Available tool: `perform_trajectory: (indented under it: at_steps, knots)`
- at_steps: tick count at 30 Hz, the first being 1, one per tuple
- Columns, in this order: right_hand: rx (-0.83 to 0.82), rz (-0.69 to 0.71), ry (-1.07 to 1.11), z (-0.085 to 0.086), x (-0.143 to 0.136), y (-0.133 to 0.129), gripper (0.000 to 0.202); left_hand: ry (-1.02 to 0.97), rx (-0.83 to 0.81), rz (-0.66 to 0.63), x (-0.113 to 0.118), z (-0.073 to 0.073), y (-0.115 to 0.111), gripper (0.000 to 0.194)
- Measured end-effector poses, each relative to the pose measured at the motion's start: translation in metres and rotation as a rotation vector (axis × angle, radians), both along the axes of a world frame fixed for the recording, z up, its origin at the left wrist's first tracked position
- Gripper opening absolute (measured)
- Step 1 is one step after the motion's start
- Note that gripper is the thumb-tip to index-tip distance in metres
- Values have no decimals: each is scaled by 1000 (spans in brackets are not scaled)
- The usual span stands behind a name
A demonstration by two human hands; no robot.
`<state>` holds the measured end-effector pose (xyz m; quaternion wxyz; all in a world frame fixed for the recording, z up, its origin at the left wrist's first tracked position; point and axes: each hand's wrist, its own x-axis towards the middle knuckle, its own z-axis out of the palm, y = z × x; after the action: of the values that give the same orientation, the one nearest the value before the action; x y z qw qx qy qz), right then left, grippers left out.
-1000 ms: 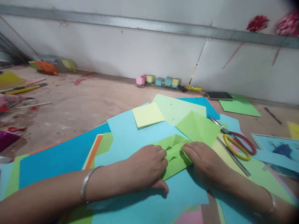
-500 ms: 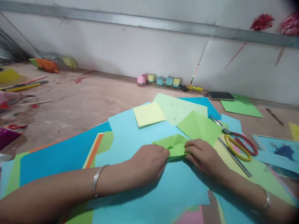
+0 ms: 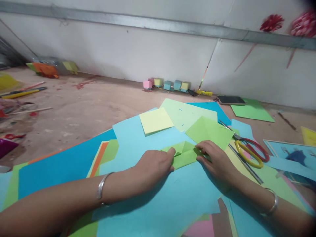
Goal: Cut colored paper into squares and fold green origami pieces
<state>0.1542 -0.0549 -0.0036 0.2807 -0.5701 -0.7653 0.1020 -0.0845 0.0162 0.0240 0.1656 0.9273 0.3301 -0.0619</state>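
A folded green paper (image 3: 185, 158) lies on a light blue sheet (image 3: 158, 204), with a raised pointed flap on its far side. My left hand (image 3: 158, 166) grips its left end, fingers curled and the thumb on top. My right hand (image 3: 214, 159) holds the right end between thumb and fingers. Just beyond is a larger green sheet (image 3: 209, 131) with crease lines. A pale yellow square (image 3: 156, 121) rests at the far left of the folded paper.
Scissors (image 3: 249, 151) with red and yellow handles and a metal rod (image 3: 247, 164) lie right of my right hand. Farther back are a phone (image 3: 231, 100) and small paper cubes (image 3: 167, 85) by the wall. Blue sheets (image 3: 64, 161) spread left.
The near part of the green paper now lies flatter. My left thumb has risen onto its top, and my right fingers have shifted slightly on the right end. The view has moved slightly.
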Motion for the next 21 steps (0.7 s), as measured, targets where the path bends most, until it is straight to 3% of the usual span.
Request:
perform_trajectory:
  at_steps: [4, 8, 11, 13, 16, 21]
  knots:
    - [12, 8, -4, 3, 5, 1, 18, 128, -5, -86, -5, 12, 6, 5]
    - [27, 17, -19, 2, 7, 1, 20, 154, -10, -189, -12, 20, 10, 11]
    - [39, 29, -55, -1, 6, 1, 27, 59, 36, -273, -17, 21, 7, 13]
    - [58, 12, -65, -5, 4, 1, 29, 24, 85, -335, -18, 21, 3, 26]
    - [133, -7, -95, -12, 4, 2, 35, 77, 135, -392, -20, 22, -4, 38]
    - [255, 91, -249, -17, 10, 4, 33, 132, 173, -424, -26, 19, -11, 37]
